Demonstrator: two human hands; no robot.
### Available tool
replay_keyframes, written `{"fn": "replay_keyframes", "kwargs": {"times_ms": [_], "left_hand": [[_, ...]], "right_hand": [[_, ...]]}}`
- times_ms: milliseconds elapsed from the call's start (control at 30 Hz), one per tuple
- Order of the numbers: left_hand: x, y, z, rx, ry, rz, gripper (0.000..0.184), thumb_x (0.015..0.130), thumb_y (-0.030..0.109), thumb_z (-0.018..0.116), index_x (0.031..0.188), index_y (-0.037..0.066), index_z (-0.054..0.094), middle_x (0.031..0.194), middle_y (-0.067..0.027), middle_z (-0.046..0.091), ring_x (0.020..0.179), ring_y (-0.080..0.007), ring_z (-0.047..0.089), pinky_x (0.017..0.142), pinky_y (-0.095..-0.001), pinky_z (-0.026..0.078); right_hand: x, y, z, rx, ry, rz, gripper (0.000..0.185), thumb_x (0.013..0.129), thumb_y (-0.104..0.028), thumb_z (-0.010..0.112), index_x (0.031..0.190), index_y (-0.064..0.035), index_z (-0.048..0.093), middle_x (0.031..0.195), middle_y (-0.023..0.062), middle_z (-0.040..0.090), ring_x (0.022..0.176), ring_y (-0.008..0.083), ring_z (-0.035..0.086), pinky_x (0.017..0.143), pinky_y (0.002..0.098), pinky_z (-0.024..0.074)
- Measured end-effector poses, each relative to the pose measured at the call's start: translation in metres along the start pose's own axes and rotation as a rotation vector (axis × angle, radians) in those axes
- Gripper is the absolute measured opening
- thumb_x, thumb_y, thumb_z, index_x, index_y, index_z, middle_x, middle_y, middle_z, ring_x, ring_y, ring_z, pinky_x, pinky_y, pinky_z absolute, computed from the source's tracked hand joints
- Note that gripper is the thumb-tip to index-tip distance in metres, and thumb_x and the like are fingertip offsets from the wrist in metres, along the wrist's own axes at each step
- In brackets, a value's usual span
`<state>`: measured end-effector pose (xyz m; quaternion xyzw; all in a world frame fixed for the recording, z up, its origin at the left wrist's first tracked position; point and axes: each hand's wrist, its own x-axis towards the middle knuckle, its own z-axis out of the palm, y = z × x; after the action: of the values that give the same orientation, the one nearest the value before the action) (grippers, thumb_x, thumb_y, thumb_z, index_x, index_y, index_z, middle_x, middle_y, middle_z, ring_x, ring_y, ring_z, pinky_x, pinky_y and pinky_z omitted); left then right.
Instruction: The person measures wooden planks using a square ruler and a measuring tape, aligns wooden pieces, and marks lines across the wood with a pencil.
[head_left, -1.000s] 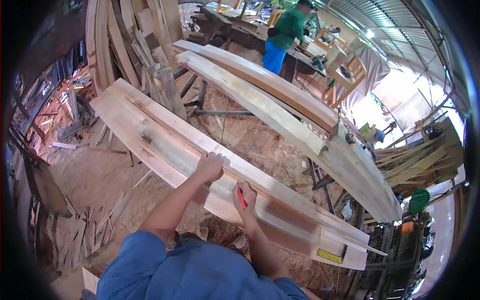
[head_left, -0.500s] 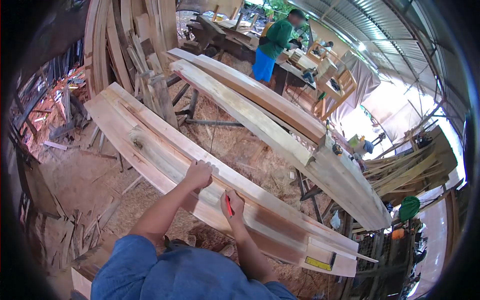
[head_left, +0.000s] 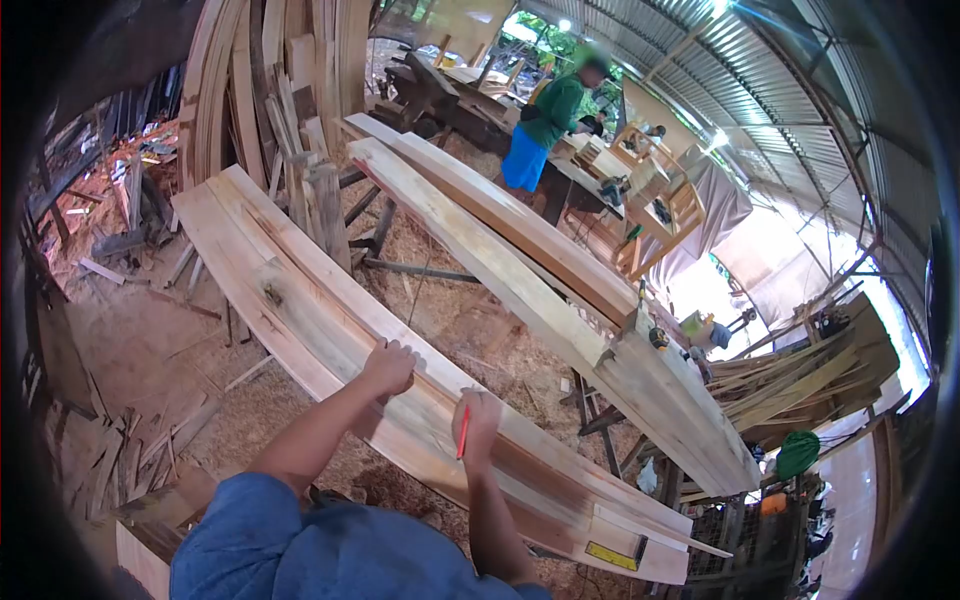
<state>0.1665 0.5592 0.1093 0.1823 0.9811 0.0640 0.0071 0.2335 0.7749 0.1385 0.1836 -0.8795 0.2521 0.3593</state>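
Note:
A long wooden plank (head_left: pixel 315 340) stretches in front of me, with a narrower strip of wood (head_left: pixel 300 245) running along its far side. My left hand (head_left: pixel 388 368) is closed over the edge of that strip, near the middle of its length. To the right, my right hand (head_left: pixel 478 415) rests at the strip with its fingers wrapped round a red pencil (head_left: pixel 463 432). The pencil's tip is not clearly visible. Near the plank's right end lies a try square (head_left: pixel 615 556) with a yellow blade and a dark stock.
Beyond the plank, thick timber beams (head_left: pixel 480 255) lie on trestles. A co-worker in a green top (head_left: pixel 548 115) stands at a far bench among chair frames (head_left: pixel 680 220). Boards (head_left: pixel 215 100) lean at the upper left. Scrap wood and shavings cover the floor (head_left: pixel 140 350).
My right hand has slid a little to the right along the strip, still holding the pencil. The left hand keeps its place on the wood. The whole view has shifted slightly.

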Motion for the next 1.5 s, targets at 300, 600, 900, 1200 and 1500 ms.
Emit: {"fn": "replay_keyframes", "kwargs": {"times_ms": [300,600,900,1200,1500], "left_hand": [[0.0,-0.004,0.01,-0.037,0.08,0.03,0.027,0.08,0.017,0.063,0.105,0.01,0.069,0.114,-0.0077,0.067,0.11,-0.0267,0.06,0.096,-0.0469,0.041],[-0.002,-0.004,0.002,-0.022,0.035,0.037,0.029,0.081,0.02,0.062,0.108,0.01,0.069,0.114,-0.007,0.067,0.109,-0.026,0.06,0.095,-0.0459,0.04],[-0.001,-0.004,0.002,-0.077,0.033,0.042,0.027,0.078,0.018,0.062,0.101,0.007,0.07,0.116,-0.0121,0.065,0.113,-0.0293,0.058,0.099,-0.0464,0.039],[0.0,-0.008,0.014,-0.038,0.097,0.063,0.031,0.08,0.021,0.063,0.109,0.009,0.067,0.109,-0.0087,0.068,0.107,-0.0269,0.061,0.092,-0.0455,0.041],[-0.001,-0.007,0.01,-0.049,0.088,0.066,0.028,0.079,0.02,0.063,0.106,0.011,0.068,0.108,-0.0082,0.068,0.106,-0.0272,0.061,0.092,-0.0466,0.041]], "right_hand": [[-0.028,0.092,-0.007,-0.112,-0.237,0.357,0.023,0.097,-0.032,0.057,0.088,-0.0135,0.066,0.073,0.0191,0.064,0.073,0.0428,0.065,0.066,0.0545,0.0496],[-0.046,0.115,0.009,-0.086,-0.486,0.725,0.032,0.095,-0.041,0.058,0.089,-0.011,0.069,0.087,0.0222,0.069,0.084,0.0458,0.066,0.074,0.0539,0.0538],[-0.043,0.094,0.0,-0.006,-0.212,0.665,0.024,0.09,-0.033,0.069,0.08,-0.0114,0.071,0.069,0.0112,0.067,0.067,0.0321,0.068,0.065,0.0426,0.054],[-0.044,0.091,-0.002,-0.088,-0.276,0.614,0.024,0.091,-0.034,0.068,0.08,-0.0133,0.071,0.068,0.0106,0.066,0.066,0.034,0.068,0.062,0.0444,0.0531],[-0.045,0.099,0.002,-0.23,-0.336,0.542,0.024,0.091,-0.037,0.065,0.088,-0.0154,0.075,0.081,0.0134,0.072,0.077,0.0379,0.07,0.072,0.0488,0.0565]]}}
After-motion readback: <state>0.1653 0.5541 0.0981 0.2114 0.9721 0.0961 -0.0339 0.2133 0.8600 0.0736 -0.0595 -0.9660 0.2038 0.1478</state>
